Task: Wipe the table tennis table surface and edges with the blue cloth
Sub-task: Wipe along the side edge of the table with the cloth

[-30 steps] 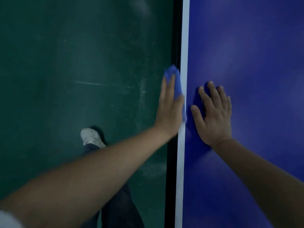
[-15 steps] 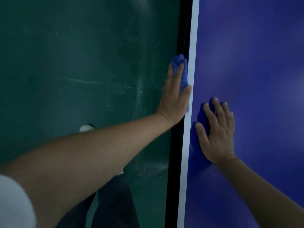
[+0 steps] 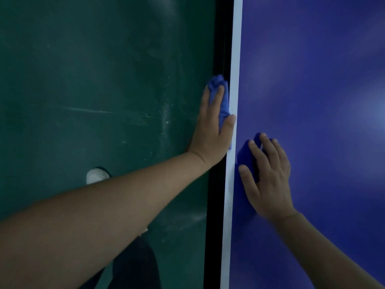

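The table tennis table [image 3: 312,80] fills the right side, deep blue with a white line [image 3: 236,49] along its left border and a black side edge [image 3: 218,38] below it. My left hand [image 3: 210,132] presses the bunched blue cloth [image 3: 223,101] against that side edge with straight fingers, and its thumb lies on the white line. The cloth sticks out past my fingertips. My right hand [image 3: 268,180] rests flat on the blue top just right of the line, fingers spread, holding nothing.
Dark green floor [image 3: 83,80] with pale scuffs and dust lies left of the table. My white shoe [image 3: 95,176] and dark trouser leg [image 3: 133,268] show beneath my left forearm.
My left hand has slid the cloth farther away from me along the side edge. My right hand has stayed flat on the top and now lies behind the left hand.
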The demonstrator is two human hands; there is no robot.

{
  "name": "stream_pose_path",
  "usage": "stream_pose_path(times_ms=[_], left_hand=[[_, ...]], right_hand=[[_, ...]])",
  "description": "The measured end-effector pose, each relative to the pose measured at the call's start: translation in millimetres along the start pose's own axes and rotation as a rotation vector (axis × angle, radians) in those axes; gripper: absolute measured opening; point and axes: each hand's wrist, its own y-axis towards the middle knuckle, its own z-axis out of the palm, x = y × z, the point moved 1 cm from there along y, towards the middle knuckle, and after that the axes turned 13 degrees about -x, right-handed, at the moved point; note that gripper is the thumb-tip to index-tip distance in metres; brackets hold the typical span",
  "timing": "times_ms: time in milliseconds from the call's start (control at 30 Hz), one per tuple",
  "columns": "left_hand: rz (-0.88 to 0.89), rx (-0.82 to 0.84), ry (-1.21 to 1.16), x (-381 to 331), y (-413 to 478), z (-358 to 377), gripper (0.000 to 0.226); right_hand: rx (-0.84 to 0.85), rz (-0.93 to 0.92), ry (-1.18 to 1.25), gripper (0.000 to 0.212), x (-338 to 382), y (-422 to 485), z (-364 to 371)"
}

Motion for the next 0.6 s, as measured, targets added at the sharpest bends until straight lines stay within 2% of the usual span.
stream_pose_path(times_ms=[100,233,333,433,600], left_hand=[[-0.032,-0.002,-0.022,-7,-8,0,0.069],[-0.054,0.106,-0.028,3,-80,-17,0.066],[-0.076,0.152,-0.041,4,-86,-20,0.064],[-0.083,0.105,-0.037,-7,-29,-7,0.063],[-0.049,-0.04,-0.08,-30,124,14,0.061]], right_hand=[[0.006,-0.052,-0.014,0.06,1,69,9],[0.065,-0.016,-0.075,0.064,-9,168,25],[0.048,-0.001,-0.092,0.063,-12,194,37],[0.015,-0.008,-0.079,0.062,-13,194,40],[0.02,-0.006,-0.057,0.062,-11,195,36]])
